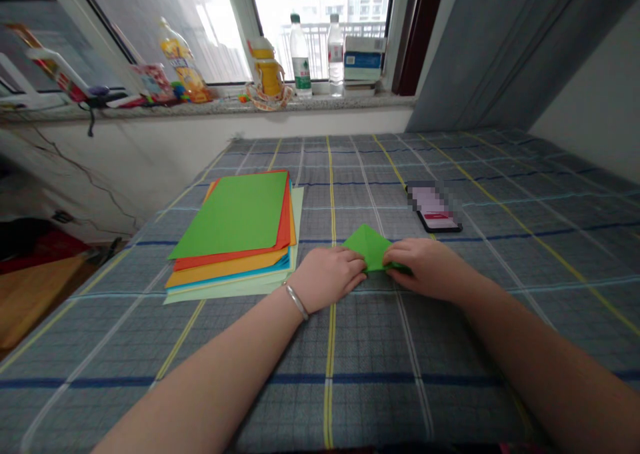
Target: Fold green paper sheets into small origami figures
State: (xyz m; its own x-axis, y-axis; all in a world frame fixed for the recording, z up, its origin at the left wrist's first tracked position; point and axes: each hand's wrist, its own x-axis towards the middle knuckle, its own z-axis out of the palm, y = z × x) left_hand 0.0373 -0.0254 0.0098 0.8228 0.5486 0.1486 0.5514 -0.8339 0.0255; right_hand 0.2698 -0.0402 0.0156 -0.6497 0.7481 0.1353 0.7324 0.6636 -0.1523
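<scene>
"Where's the green folded paper [369, 247]?"

"Just ahead of the person's wrists, between both hands, with a pointed corner toward 12 o'clock."

"And the left hand [327, 279]?"

"Palm down, wrist low, a silver bangle [296, 301] around it, fingertips touching the paper's left side. I can't tell whether that grip is pinching or only pressing."

"The right hand [425, 267]?"

"Reaching in from 4 o'clock, fingers curled over the paper's lower edge, its grip closed on the fold."

"What's around them?"

"A stack of coloured paper [230, 234] sits at 10 o'clock, its corner just beside the left hand. A phone [434, 207] lies near the fold at 1 o'clock. The checked bed cover [500, 374] gives open room toward 3 and 6 o'clock, its edge well off at 9 o'clock."
</scene>
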